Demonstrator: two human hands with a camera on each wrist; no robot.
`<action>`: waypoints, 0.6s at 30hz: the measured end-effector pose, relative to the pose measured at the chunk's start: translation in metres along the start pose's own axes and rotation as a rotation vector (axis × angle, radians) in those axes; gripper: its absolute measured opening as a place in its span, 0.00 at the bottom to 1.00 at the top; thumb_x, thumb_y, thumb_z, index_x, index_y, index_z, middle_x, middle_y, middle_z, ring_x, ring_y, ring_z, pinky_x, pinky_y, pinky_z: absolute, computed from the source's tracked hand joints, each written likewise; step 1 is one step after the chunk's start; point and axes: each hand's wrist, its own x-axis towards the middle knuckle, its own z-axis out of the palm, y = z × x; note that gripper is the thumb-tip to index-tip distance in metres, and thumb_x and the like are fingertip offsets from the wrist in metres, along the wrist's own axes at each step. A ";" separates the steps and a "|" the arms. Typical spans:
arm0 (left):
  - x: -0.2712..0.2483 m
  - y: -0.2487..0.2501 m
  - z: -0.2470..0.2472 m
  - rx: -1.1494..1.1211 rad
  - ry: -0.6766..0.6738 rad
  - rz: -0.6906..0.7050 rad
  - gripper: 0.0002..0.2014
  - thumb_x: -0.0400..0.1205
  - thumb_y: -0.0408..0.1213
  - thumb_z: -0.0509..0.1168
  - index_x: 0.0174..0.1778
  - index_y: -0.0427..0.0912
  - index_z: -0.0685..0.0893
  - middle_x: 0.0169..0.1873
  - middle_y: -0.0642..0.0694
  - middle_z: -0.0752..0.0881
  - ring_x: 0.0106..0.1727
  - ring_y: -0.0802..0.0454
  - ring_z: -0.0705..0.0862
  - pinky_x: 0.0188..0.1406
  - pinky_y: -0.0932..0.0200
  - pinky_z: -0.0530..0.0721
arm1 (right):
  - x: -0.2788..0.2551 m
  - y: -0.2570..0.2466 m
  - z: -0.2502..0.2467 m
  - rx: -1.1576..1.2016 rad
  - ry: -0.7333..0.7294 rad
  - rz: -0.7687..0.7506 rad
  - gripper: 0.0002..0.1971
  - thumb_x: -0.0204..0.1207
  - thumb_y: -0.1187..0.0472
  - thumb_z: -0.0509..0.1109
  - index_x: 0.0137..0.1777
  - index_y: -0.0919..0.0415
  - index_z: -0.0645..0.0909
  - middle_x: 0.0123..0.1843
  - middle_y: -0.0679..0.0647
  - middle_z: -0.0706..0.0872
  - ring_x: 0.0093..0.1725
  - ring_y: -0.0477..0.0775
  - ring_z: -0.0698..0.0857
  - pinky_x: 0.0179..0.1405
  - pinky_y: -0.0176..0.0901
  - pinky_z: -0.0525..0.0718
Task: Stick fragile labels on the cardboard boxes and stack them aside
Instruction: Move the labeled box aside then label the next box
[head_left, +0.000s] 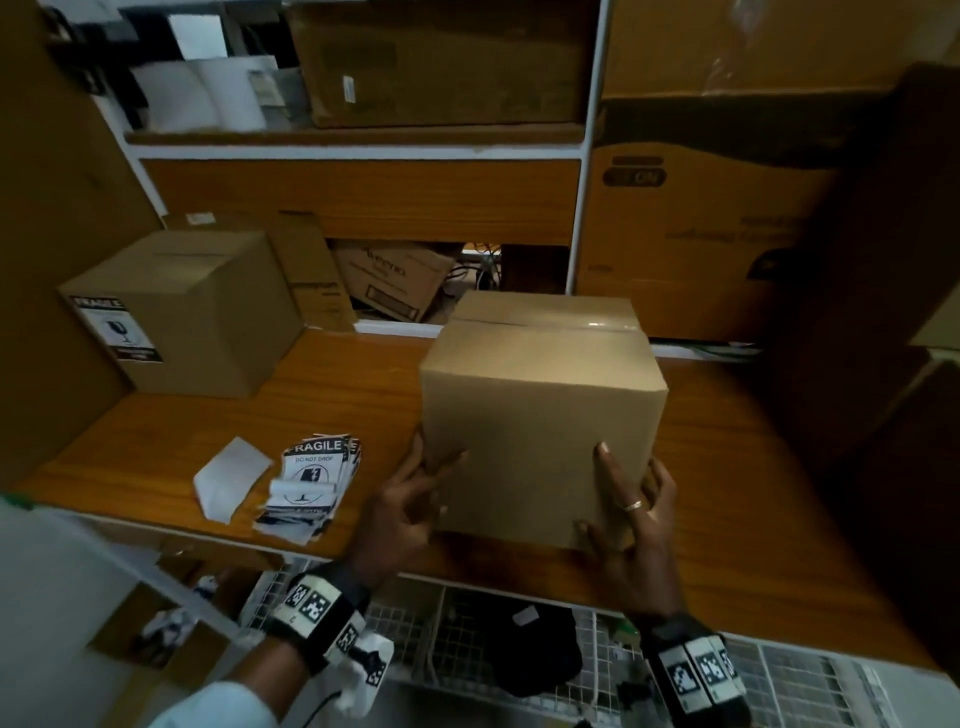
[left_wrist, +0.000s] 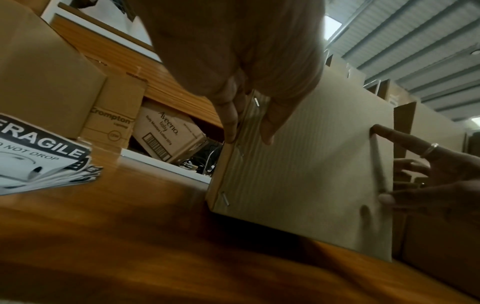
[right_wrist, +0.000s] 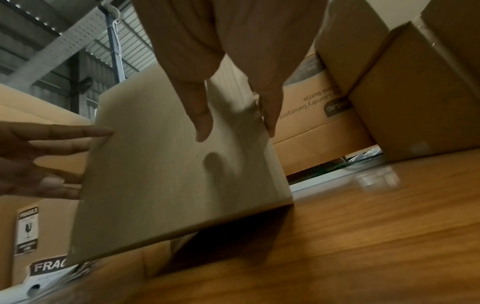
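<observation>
Cardboard box (head_left: 540, 415) on table (head_left: 753, 493), tilted; left hand (head_left: 400, 504) & right hand (head_left: 631, 514) spread flat on near corners, fragile labels (head_left: 311, 483) nearby

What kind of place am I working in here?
Likely a stockroom or warehouse packing bench: stacked cardboard cartons behind, a corrugated metal roof overhead, and a pile of fragile labels on the wooden bench.

A storeroom or warehouse: shipping cartons (head_left: 441, 62) crowd shelves at 12 o'clock, corrugated metal roof (left_wrist: 415, 30) overhead, fragile labels (head_left: 311, 478) at 9.
</observation>
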 end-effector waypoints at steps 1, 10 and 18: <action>0.001 0.000 0.001 -0.022 -0.012 -0.019 0.38 0.77 0.21 0.75 0.79 0.59 0.78 0.89 0.48 0.54 0.87 0.66 0.55 0.80 0.69 0.68 | 0.003 0.005 0.001 0.004 -0.010 0.001 0.55 0.68 0.77 0.81 0.84 0.28 0.63 0.90 0.53 0.46 0.87 0.61 0.57 0.78 0.70 0.75; 0.011 -0.027 0.011 -0.090 -0.175 -0.152 0.41 0.80 0.27 0.75 0.82 0.69 0.69 0.90 0.60 0.46 0.87 0.56 0.62 0.77 0.49 0.80 | 0.006 0.026 0.021 -0.006 -0.020 0.042 0.51 0.68 0.71 0.84 0.84 0.32 0.67 0.90 0.48 0.48 0.87 0.45 0.56 0.78 0.43 0.73; -0.015 -0.068 -0.033 -0.096 -0.149 -0.219 0.34 0.83 0.32 0.72 0.82 0.63 0.72 0.82 0.64 0.72 0.80 0.62 0.73 0.79 0.51 0.77 | -0.015 -0.010 0.053 -0.301 0.107 0.199 0.33 0.67 0.66 0.86 0.72 0.52 0.83 0.78 0.59 0.69 0.74 0.69 0.73 0.68 0.71 0.83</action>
